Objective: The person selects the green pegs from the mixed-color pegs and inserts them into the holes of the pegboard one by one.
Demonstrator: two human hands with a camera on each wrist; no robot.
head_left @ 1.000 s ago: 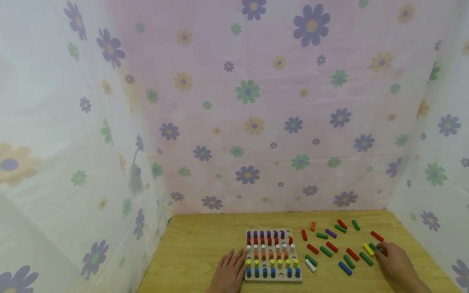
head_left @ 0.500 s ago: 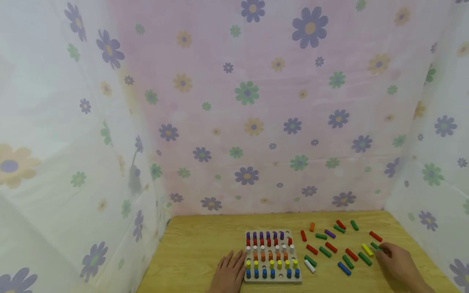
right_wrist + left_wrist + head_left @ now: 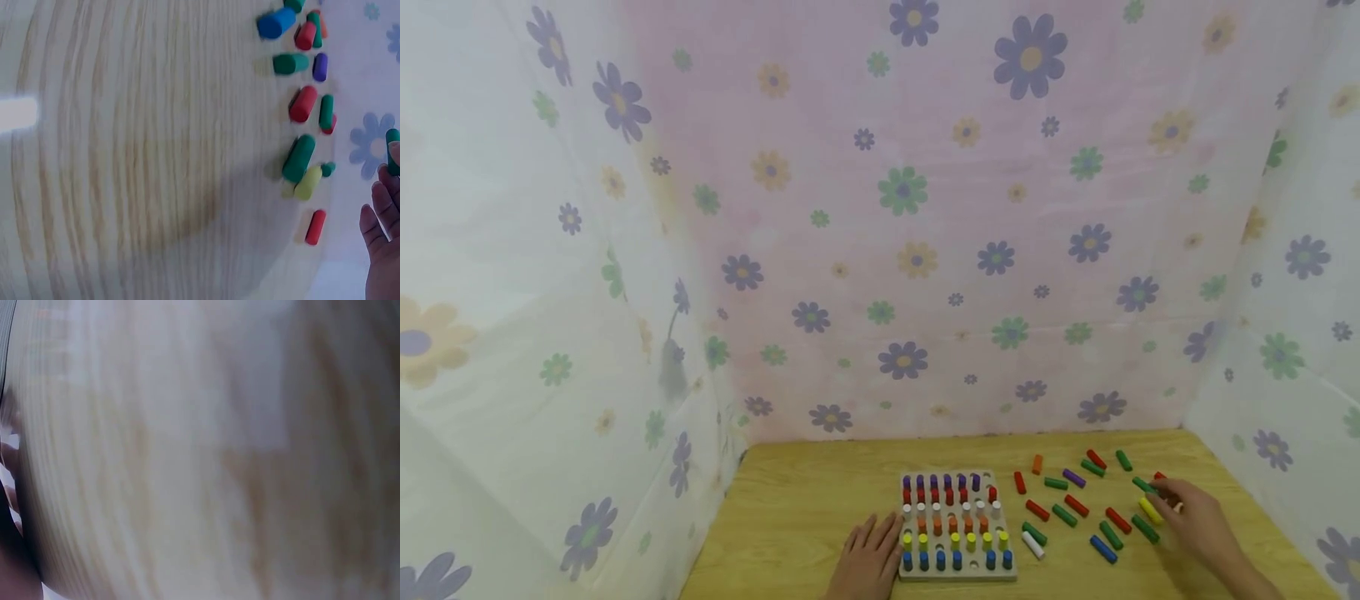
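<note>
In the head view my right hand [image 3: 1197,521] pinches a green peg [image 3: 1143,485] between thumb and fingers. The right wrist view shows that green peg [image 3: 392,150] at its right edge, lifted, with the other fingers spread below. A yellow peg [image 3: 1150,510] lies just under the hand, and a red peg [image 3: 1160,477] is partly hidden behind the fingers. My left hand [image 3: 867,560] rests with fingers extended at the left side of a pegboard [image 3: 958,575]. Upright pegs stand on it in purple, red, white, orange, yellow and blue rows, with some holes bare.
Several loose pegs lie right of the board, among them a white peg [image 3: 1033,545], a blue peg [image 3: 1103,549], a purple peg [image 3: 1073,477] and an orange peg [image 3: 1037,464]. Flowered sheets enclose the wooden table [image 3: 805,475] at the back and sides.
My right hand has picked up the green peg from beside the yellow one and moved it left and away from me, now covering part of the red peg. The left hand stays put.
</note>
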